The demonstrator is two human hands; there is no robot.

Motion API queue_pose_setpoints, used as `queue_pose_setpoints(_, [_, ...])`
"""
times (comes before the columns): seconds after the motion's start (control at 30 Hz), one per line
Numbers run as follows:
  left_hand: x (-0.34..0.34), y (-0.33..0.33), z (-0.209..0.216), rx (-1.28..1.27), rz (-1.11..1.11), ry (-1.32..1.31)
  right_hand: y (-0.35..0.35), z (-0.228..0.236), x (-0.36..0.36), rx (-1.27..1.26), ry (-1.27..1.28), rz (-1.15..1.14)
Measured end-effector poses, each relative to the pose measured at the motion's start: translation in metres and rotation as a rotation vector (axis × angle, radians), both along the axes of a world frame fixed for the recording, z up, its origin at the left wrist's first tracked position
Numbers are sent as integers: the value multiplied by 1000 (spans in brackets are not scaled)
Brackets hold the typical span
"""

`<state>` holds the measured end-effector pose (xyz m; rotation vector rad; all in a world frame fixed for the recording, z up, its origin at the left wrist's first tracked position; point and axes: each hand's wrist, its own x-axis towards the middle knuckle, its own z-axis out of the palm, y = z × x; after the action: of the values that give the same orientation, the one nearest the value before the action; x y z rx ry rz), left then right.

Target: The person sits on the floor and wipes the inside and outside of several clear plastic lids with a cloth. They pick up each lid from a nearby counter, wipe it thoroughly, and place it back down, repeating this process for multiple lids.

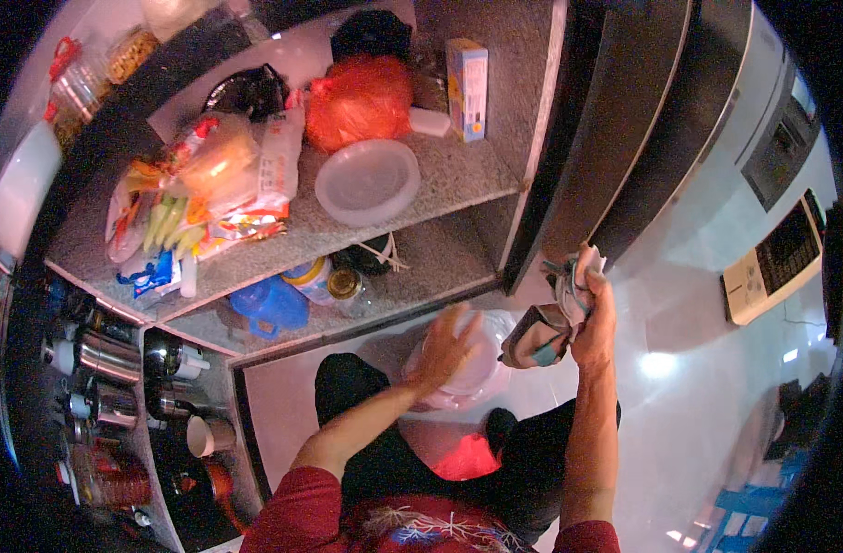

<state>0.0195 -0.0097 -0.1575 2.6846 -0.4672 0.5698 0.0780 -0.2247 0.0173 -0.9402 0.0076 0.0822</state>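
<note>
My right hand (597, 318) is closed around a crumpled patterned cloth (543, 334), which hangs down beside the fingers. A pale, round plastic tub (484, 369) stands on the floor between my knees. My left hand (451, 348) lies over its left part with the fingers apart and a little blurred. The hand seems to touch the tub, though I cannot tell how firmly. Part of the tub is hidden under that hand. A bright red piece (468, 458) shows between my legs, below the tub.
Ahead, the upper shelf (458, 198) carries a round clear lid (368, 182), a red plastic bag (359, 103), a small box (468, 89) and food packets (196, 198). A blue jug (269, 306) and jars stand lower. Metal pots (108, 357) fill the left shelves. A cabinet door hangs open at right.
</note>
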Motion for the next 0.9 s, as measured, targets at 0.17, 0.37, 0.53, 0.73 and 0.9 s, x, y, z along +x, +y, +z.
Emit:
queue_pose_setpoints(0.17, [56, 70, 142, -76, 448, -463, -5, -3, 4, -57, 116, 12])
queue_pose_setpoints(0.37, [82, 136, 181, 325, 391, -111, 10, 12, 1, -106, -23, 97])
queue_pose_setpoints(0.53, [89, 142, 175, 394, 326, -141, 14, 20, -5, -191, -30, 98])
queue_pose_setpoints(0.73, [90, 147, 182, 306, 259, -80, 14, 18, -5, -277, -63, 58])
queue_pose_setpoints(0.9, [91, 152, 182, 386, 240, -102, 19, 19, -6, -339, -81, 60])
